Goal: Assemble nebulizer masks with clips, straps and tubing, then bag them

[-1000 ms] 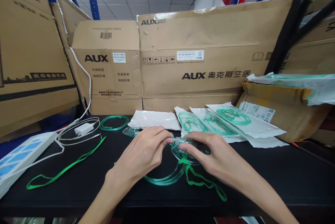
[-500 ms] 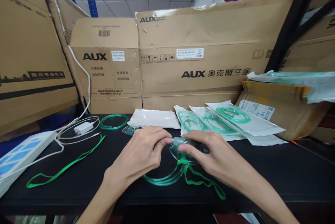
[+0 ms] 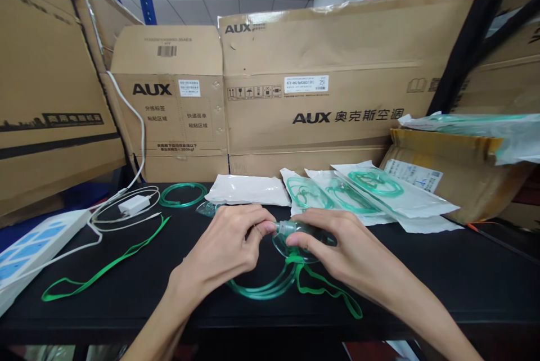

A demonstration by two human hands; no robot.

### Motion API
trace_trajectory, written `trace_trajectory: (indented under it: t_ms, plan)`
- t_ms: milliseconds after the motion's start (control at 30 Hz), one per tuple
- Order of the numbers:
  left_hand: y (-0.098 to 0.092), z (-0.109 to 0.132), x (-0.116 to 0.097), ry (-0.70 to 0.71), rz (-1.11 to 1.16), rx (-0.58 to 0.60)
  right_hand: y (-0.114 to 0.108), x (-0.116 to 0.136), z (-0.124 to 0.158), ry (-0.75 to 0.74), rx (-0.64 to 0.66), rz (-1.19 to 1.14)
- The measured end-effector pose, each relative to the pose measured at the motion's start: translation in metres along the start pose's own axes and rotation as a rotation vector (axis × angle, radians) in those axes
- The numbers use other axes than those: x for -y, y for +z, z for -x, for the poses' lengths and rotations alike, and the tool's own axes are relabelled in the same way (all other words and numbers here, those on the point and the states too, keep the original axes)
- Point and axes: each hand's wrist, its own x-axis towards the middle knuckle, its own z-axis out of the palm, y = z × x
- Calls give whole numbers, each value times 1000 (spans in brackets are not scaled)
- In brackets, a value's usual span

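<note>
Just in front of me, a clear oxygen mask (image 3: 282,246) is gripped by my right hand (image 3: 337,237), with the thumb and fingers around its body and connector. My left hand (image 3: 242,237) pinches the end of the green tubing where it meets the mask's connector (image 3: 286,228); the fingers hide most of that end. Coiled green tubing (image 3: 268,292) hangs below both hands, close to the black tabletop. A green elastic strap (image 3: 324,288) trails from the mask toward the right front.
On the left lie a loose green strap (image 3: 105,268), a power strip (image 3: 34,248), a white adapter (image 3: 134,205) and a tubing coil (image 3: 183,195). Behind my hands are a white packet (image 3: 248,189) and several packaged tubing sets (image 3: 371,184). Cardboard boxes (image 3: 312,57) wall the back.
Both hands keep nearly the same hold and place. The view has shifted very slightly; nothing has been let go or taken up.
</note>
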Motion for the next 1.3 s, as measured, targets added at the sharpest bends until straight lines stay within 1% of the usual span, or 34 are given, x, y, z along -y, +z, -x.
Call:
trace_trajectory:
  t_ms: [233,467,667,833,867,1033,1133,1233,1300]
  plan:
    - [-1,0,-1,-11,8,6,2,0,2,-96,-29,33]
    - [0,-1,-1,-47,-27,46,7,-8,1,-142,-64,113]
    - [0,-2,-1,-65,-2,50,10,-8,-2,-187,-67,45]
    - [-1,-3,-3,-107,28,51,8,-7,-2,-198,-62,6]
    - [-1,-2,-3,-113,33,67,7,-8,-2,-198,-57,10]
    - [-6,7,5,-119,18,227,9,-14,0,-199,24,68]
    - [-14,14,12,-138,0,267,15,-13,2,-228,74,63]
    - [-23,22,16,-187,-35,302,21,-12,2,-294,89,53]
    - [-25,31,16,-192,-57,340,25,-15,0,-336,93,61]
